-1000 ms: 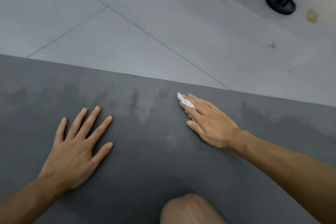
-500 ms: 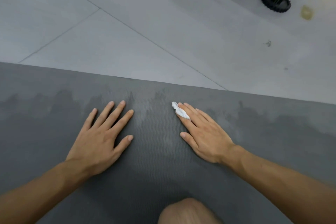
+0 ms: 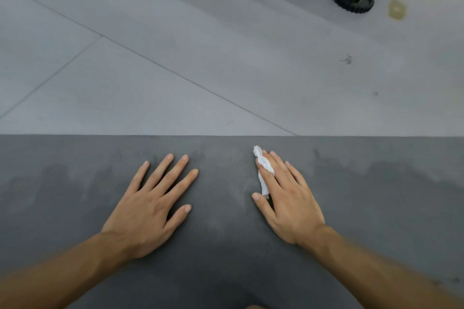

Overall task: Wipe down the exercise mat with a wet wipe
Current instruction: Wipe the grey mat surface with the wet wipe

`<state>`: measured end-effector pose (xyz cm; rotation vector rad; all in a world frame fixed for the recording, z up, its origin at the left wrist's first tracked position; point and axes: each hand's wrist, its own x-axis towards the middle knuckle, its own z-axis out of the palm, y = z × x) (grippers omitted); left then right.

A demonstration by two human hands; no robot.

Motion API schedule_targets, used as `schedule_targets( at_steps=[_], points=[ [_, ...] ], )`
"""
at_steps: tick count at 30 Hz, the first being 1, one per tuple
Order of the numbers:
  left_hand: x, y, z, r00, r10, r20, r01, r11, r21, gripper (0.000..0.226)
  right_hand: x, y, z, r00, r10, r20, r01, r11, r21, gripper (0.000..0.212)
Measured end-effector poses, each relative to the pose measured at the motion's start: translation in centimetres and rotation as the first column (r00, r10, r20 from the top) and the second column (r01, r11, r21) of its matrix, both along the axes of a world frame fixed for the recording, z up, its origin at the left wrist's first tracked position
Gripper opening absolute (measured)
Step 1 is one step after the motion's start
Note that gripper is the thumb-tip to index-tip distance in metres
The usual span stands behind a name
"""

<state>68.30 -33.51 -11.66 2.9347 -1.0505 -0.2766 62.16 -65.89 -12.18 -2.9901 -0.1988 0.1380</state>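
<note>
R hand (image 3: 291,206) flat on wipe (image 3: 264,167), mat (image 3: 376,208) prob damp

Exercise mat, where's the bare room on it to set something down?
Bare mat stretches left of the left hand and right of the right hand. A narrower strip lies between the hands. Tightest spot: by the wet wipe under the right hand. The floor beyond the far edge is open up to the black wheel.
</note>
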Motion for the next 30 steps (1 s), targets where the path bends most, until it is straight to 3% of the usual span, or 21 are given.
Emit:
schedule_targets(
  at_steps=[15, 21, 26, 30],
  points=[
    [-1.6, -1.3, -1.0, 0.989, 0.128, 0.079, -0.126, 0.992, -0.029, 0.062, 0.1, 0.3, 1.1, 1.000, 0.018, -0.019, -0.018, 1.000, 0.002, 0.069],
    [-5.8, -6.4, -0.3, 0.893, 0.451, 0.003, -0.448, 0.888, -0.104, 0.061, 0.4, 0.5, 1.3, 0.995, 0.036, -0.093, -0.039, 0.999, -0.022, 0.072],
    [-10.5, -9.6, -0.5, 0.832, 0.554, -0.029, -0.554, 0.826, -0.108, 0.060, 1.0, 0.7, 2.2, 0.976, 0.060, -0.211, -0.077, 0.994, -0.073, 0.069],
    [-13.2, -11.0, 0.5, 0.787, 0.617, -0.018, -0.615, 0.781, -0.106, 0.059, 0.0, 1.2, 2.7, 0.968, 0.123, -0.217, -0.132, 0.991, -0.028, 0.073]
  ],
)
